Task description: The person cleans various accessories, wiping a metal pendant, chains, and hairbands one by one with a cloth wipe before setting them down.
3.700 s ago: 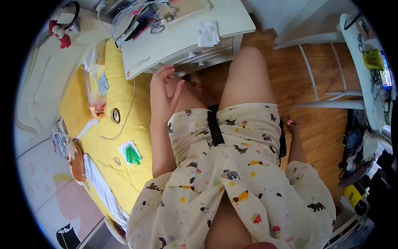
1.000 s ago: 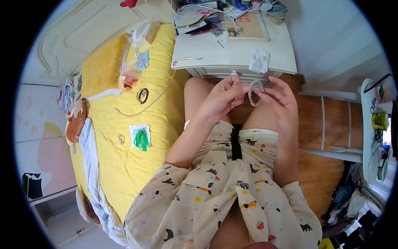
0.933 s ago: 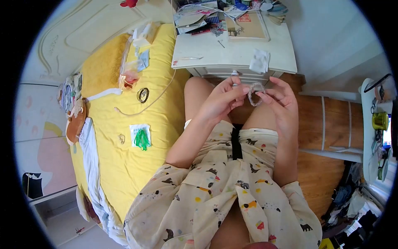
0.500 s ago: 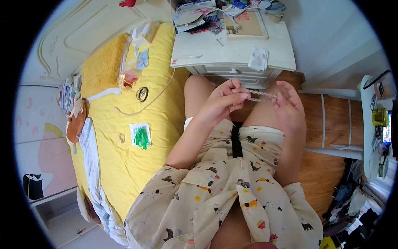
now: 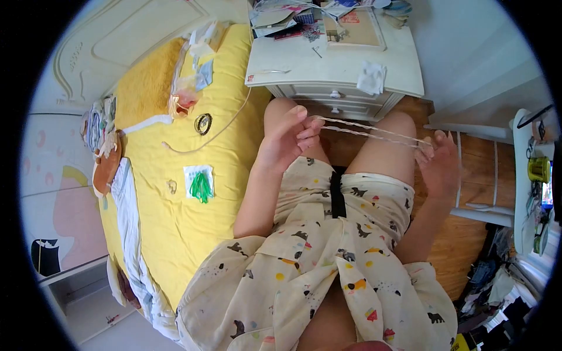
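Note:
A thin, pale, twisted loop of cord [image 5: 374, 132] is stretched between my two hands above my knees, in two nearly parallel strands. My left hand [image 5: 290, 137] has its fingers curled around the loop's left end. My right hand [image 5: 438, 161] grips the right end, its fingers bent and slightly blurred. On the yellow bed to the left lie a green bundle of strands [image 5: 201, 187] on a white packet, a dark round coil [image 5: 203, 124] and a small pale ring [image 5: 171, 186].
Ahead stands a white nightstand [image 5: 281, 90] with papers, a white cloth [image 5: 372, 78] and tweezers on it. A pale cable [image 5: 219, 137] crosses the bed [image 5: 158, 234]. At the right are a white table [image 5: 521, 193] with a yellow-green container [image 5: 538, 169] and heaped clothes.
My hands came up together over my lap with a small loop between them. Since then they have moved apart, and the loop is now pulled long and taut.

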The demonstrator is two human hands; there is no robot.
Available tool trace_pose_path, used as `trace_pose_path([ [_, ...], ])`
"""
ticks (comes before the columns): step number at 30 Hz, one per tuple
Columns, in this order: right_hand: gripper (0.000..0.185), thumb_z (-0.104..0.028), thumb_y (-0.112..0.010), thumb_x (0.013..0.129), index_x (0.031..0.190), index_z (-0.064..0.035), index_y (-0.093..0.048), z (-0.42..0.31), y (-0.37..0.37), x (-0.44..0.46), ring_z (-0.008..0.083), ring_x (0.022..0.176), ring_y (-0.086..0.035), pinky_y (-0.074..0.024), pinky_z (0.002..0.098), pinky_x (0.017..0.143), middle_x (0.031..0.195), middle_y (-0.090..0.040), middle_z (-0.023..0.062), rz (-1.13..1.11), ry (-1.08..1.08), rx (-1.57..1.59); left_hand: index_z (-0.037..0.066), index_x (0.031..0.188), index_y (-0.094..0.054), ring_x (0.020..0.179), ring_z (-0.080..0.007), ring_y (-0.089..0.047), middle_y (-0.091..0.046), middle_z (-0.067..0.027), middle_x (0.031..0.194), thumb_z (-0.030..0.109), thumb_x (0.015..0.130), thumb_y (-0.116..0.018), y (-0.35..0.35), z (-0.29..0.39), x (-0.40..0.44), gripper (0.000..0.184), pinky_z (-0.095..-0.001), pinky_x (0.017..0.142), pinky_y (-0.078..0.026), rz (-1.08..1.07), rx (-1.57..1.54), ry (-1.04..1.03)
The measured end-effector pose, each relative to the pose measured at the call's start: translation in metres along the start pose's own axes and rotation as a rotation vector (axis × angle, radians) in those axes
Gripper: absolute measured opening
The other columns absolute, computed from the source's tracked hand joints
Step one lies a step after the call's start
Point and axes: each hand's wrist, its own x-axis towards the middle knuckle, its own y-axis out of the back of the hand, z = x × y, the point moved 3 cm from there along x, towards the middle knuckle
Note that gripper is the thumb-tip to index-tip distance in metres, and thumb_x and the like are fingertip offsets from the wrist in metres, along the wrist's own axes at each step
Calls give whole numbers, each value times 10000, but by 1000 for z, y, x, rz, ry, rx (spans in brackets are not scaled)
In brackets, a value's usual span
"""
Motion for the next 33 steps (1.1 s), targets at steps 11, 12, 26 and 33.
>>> trace_pose_path([
  [11,208,-56,-558,803,961,-94,-428,2,-24,-19,123,687,-449,-362,228,653,751,-486,36,-182,78,-383,131,831,-396,616,-63,-338,-422,-4,743,134,879,-526,-26,-30,13,138,-189,525,-271,-198,159,49],
  [12,232,-31,-549,794,975,-93,-418,6,-31,-22,124,695,-464,-363,236,663,752,-492,39,-159,105,-490,127,838,-395,630,-64,-363,-449,-12,758,112,875,-535,-29,-32,14,146,-191,535,-288,-193,198,16],
  [26,329,62,-580,774,1046,-55,-437,19,-40,-22,161,884,-573,-408,273,836,901,-603,81,-315,142,-404,92,995,-420,715,-82,-462,-623,-103,923,47,886,-509,-42,-26,30,148,-209,648,-366,-326,311,-174],
  [33,310,66,-568,775,1036,-49,-446,19,-32,-17,140,854,-561,-409,267,820,893,-601,78,-293,167,-398,93,1025,-412,858,-132,-527,-561,-97,914,68,877,-494,-46,-30,35,171,-237,676,-365,-332,434,-177],
])
